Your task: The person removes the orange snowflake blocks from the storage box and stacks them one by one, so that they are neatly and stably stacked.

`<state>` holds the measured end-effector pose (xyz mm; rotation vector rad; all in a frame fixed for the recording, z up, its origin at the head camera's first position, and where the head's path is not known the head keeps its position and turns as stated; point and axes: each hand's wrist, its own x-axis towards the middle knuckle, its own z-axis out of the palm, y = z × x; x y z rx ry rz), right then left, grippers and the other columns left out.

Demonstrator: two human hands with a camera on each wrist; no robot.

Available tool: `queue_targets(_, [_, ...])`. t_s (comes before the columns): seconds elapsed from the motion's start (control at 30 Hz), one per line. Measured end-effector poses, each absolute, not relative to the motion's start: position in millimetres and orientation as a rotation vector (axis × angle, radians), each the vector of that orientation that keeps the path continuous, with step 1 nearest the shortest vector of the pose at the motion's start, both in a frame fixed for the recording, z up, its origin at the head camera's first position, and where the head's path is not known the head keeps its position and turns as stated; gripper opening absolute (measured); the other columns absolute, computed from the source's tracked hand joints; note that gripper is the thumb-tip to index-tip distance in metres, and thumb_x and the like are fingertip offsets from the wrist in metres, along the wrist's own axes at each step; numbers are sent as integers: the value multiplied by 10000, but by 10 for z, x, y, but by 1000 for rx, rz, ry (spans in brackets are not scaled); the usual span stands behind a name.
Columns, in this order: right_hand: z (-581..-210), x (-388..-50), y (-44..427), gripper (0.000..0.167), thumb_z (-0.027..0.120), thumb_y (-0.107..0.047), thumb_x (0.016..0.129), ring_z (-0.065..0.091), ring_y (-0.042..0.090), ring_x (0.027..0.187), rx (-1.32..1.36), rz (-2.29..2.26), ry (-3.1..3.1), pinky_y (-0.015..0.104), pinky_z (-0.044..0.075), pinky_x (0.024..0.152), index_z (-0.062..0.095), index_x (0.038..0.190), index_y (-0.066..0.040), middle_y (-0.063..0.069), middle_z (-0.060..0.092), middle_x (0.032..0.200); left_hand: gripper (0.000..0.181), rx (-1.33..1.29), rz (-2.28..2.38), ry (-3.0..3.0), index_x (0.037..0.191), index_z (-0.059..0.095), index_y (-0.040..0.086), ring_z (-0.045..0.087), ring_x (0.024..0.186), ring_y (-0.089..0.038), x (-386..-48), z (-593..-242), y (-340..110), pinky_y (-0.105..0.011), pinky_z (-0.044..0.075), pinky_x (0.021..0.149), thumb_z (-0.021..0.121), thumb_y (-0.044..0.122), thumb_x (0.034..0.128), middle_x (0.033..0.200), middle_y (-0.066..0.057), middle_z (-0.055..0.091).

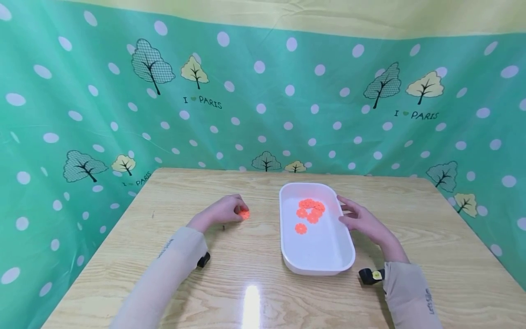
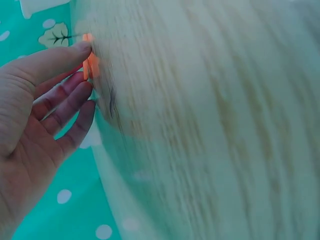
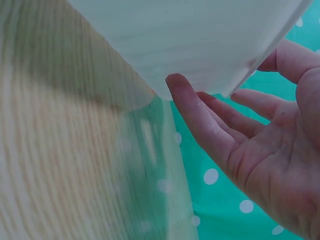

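Observation:
My left hand [image 1: 225, 209] pinches an orange flower-shaped disc [image 1: 244, 214] between thumb and fingers, low over the table left of the white plastic basin. In the left wrist view, the orange disc [image 2: 88, 57] is seen nearly edge-on at the wood surface, thumb on one side. My right hand [image 1: 363, 221] holds the right side of the basin [image 1: 318, 256]. Seen from the right wrist, some fingers [image 3: 187, 102] lie against the outer wall, with another digit at the rim. Inside the basin, several orange discs [image 1: 313, 215] lie in a cluster, and one disc [image 1: 301, 228] is apart.
A wood-grain table [image 1: 230, 283] carries everything, with a bright light reflection near its front. Behind and beside it hangs a green dotted curtain [image 1: 263, 109] with printed trees. Black wrist devices [image 1: 371, 276] sit at both cuffs, close to the tabletop.

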<state>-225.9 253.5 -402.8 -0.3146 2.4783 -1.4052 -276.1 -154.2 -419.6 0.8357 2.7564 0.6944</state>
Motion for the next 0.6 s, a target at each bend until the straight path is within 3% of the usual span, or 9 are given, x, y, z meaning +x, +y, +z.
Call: queue_targets(0.6, [-4009, -2249, 2522, 664, 550, -265, 891, 448, 376, 1174, -287, -1403, 2472, 420, 485, 856, 209, 1453, -166, 209, 369, 1376, 280, 799, 745, 2760, 1028, 667, 70, 495, 767, -127, -2742, -4212, -1571, -248, 438, 709, 683, 123, 754, 904, -23, 552])
